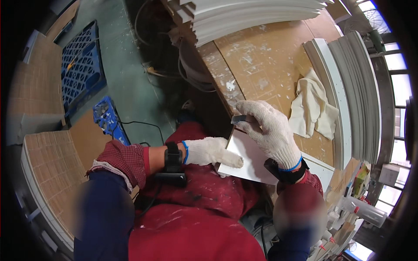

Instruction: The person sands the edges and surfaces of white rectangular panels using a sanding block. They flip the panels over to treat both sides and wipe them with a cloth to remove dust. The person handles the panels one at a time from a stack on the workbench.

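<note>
Counter (261, 56) is the biggest thing here: brown top, scuffed and spotted with white. Well apart from it, to its left, a large brown stack (52, 169) with a pale side. On the counter's far part, a thick pile of white sheets (257, 24); along its right side, a row of grey-edged panels (357, 87) standing close together. Neither group shows clearly whether its pieces are worked or waiting. Blue pallet (82, 65) on the floor, left of the counter. Pale cloth (311, 106) lies crumpled on the counter, toward the right-hand panels. The piece in hand, a white board (250, 161), is at the counter's near left edge, above the person's lap, one brown edge showing; whether it also rests on the counter, cannot tell. Left hand (207, 151), gloved, has its fingers closed over the board's left side, steadying it. Right hand (272, 128), gloved too, is over the board's far part by the counter edge, fingers pinching a small grey blade (238, 119) close to the board's far corner; contact with the edge cannot be made out. Progress, as I judge it: mid-job on this one board, held and with the tool at its edge. The visible white face looks clean and whole; the far edge is partly covered by the right hand, so how much of it is finished and how much is left stays uncertain.
</note>
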Demonstrator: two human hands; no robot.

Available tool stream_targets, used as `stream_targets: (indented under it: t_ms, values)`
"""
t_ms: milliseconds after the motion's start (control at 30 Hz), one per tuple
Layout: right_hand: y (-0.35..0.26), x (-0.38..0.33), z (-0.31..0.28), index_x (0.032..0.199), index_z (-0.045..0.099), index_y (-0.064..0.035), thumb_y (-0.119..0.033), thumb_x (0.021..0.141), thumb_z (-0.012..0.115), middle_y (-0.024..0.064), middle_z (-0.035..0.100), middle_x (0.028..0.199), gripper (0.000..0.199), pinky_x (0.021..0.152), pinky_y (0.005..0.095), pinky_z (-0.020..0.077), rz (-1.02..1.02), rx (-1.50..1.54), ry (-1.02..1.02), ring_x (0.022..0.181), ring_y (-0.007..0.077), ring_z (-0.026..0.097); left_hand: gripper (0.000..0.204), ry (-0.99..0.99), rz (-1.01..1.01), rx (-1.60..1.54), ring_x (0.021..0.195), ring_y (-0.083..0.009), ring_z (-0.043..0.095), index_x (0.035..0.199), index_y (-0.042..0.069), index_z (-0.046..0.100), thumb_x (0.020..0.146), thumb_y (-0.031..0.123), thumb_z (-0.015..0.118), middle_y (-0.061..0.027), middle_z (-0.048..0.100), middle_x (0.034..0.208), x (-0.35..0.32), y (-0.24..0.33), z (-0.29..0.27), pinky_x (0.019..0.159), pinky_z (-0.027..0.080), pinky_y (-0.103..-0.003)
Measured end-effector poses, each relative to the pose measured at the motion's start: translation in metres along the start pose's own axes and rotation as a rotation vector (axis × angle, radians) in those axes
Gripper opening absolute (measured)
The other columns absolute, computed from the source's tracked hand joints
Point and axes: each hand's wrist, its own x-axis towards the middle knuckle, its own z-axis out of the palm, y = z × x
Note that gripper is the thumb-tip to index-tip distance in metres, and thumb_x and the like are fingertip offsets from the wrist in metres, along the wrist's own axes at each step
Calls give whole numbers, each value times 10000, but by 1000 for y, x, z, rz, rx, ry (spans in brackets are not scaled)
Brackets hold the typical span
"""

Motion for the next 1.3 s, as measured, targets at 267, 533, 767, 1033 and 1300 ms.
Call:
stream_targets:
  t_ms: [267, 533, 767, 1033, 1300]
  values:
    - [1, 4, 1, 1152, 600, -108, -100, 809, 679, 136, 628, 969, 352, 767, 397, 515, -2, -45, -63, 898, 329, 634, 394, -48, 22, -13, 818, -119, 601, 1170, 8, 625, 896, 285, 688, -44, 663, 956, -2, 3, -2, 726, 503, -288]
    - [0, 5, 1, 1136, 613, -107, -107, 825, 663, 133, 633, 973, 316, 772, 385, 520, -73, -124, -87, 908, 323, 638, 350, -54, 19, -87, 763, -133, 617, 1122, 5, 642, 882, 253, 702, -52, 658, 903, 1, 1, -1, 672, 513, -292]
    - [4, 3, 7, 1151, 597, -119, -85, 823, 672, 133, 634, 975, 338, 750, 388, 521, -151, -126, -22, 912, 340, 632, 353, -16, 12, -53, 772, -132, 617, 1124, 9, 642, 888, 268, 687, -47, 660, 898, -4, 0, 0, 682, 513, -291]
    - [4, 3, 7, 1134, 595, -108, -87, 819, 668, 135, 630, 966, 324, 771, 417, 513, -67, -66, -23, 918, 341, 628, 332, -13, 54, -89, 762, -135, 624, 1091, 15, 658, 890, 278, 683, -49, 668, 898, -1, -3, 2, 692, 512, -291]
    - [6, 2, 14, 1117, 615, -100, -96, 810, 672, 134, 637, 989, 312, 773, 395, 519, -42, -114, 36, 920, 324, 638, 328, -14, 16, -81, 772, -135, 626, 1089, 8, 653, 887, 263, 691, -54, 665, 913, -6, 1, 2, 689, 515, -294]
